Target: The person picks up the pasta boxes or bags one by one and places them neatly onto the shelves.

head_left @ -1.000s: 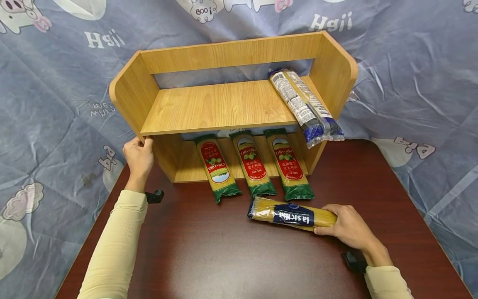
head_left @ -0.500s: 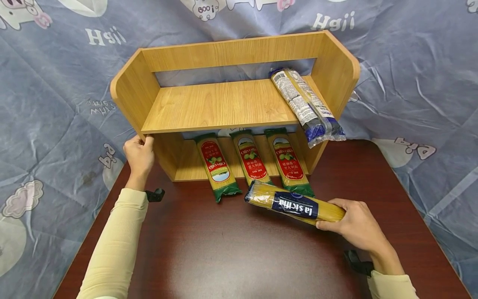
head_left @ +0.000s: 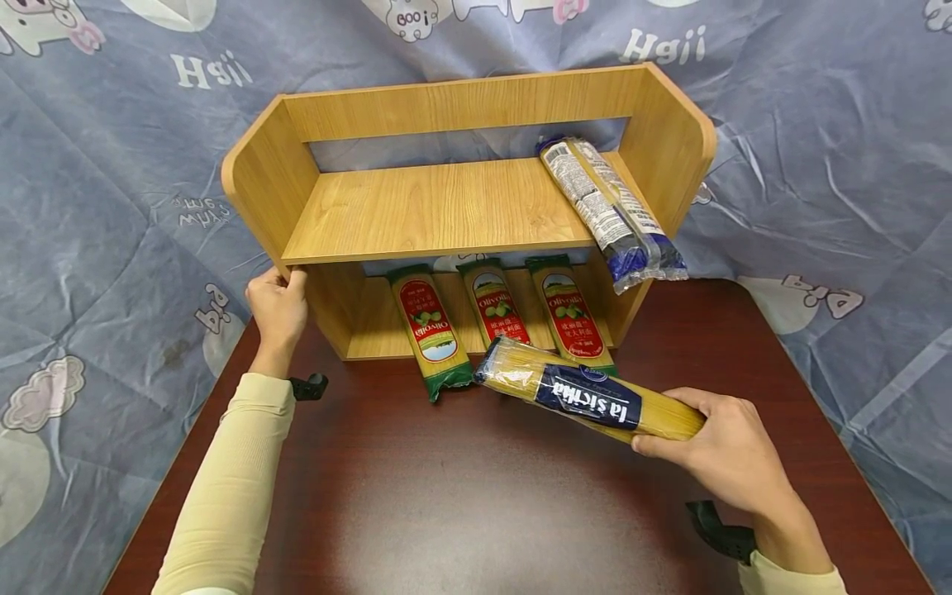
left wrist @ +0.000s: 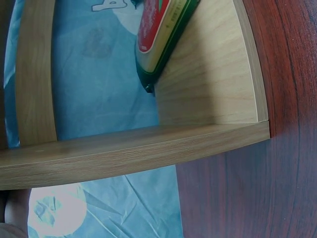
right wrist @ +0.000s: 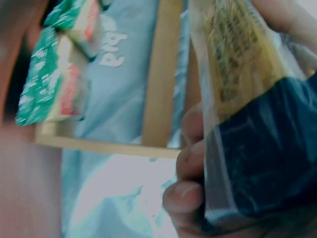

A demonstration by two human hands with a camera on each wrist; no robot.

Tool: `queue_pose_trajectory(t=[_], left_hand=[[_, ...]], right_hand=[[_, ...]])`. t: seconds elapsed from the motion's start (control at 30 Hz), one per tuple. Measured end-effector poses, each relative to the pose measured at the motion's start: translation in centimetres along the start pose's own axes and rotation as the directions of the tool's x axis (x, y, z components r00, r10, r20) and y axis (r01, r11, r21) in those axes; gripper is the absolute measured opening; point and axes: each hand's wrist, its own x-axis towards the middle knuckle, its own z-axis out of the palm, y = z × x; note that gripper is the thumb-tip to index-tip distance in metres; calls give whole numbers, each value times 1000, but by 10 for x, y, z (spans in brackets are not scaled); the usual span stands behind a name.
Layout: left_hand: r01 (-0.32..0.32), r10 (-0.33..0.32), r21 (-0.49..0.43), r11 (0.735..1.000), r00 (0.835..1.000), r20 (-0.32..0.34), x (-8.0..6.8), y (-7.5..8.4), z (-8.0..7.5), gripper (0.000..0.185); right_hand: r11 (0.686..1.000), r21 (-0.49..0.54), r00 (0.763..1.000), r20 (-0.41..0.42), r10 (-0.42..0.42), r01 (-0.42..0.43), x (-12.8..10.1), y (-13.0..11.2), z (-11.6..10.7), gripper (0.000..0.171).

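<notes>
My right hand (head_left: pixel 732 446) grips one end of a clear pack of spaghetti (head_left: pixel 583 392) with a dark blue "la sicilia" label. The pack hangs above the table, its far end tilted up to the left in front of the green-and-red packs. In the right wrist view, curled fingers (right wrist: pixel 189 163) press along the side of the pack. My left hand (head_left: pixel 278 310) holds the front edge of the left side panel of a wooden shelf (head_left: pixel 416 207), just below the upper board. Only a little of that hand shows in the left wrist view.
On the lower board lean three green-ended Olivoilà spaghetti packs, a left one (head_left: pixel 429 326), a middle one (head_left: pixel 497 302) and a right one (head_left: pixel 573 314). Blue-ended packs (head_left: pixel 606 207) lie at the upper board's right, overhanging its front. A printed cloth (head_left: pixel 111 207) hangs behind the dark red table (head_left: pixel 446 504).
My right hand has lifted the spaghetti pack off the table, and its far end has swung upward toward the shelf. The left hand stays on the shelf panel.
</notes>
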Motion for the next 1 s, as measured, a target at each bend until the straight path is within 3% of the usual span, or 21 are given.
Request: queue_pose_trajectory(t=[0.5,0.83,1.0], left_hand=[[8,-8,9,1000,1000,1,0,-1,0,22],[6,-6,10,1000,1000,-3,-1,0,0,21],[-1,1,10,1000,1000,-3,0,-1,0,21]], right_hand=[[998,-20,982,-184,47,-51,-9,-43,-29,60],[997,-19,953,-296,67,-76,-3,-72,-42,63],[996,0,947,-311,82,-87,3,-87,-46,64]])
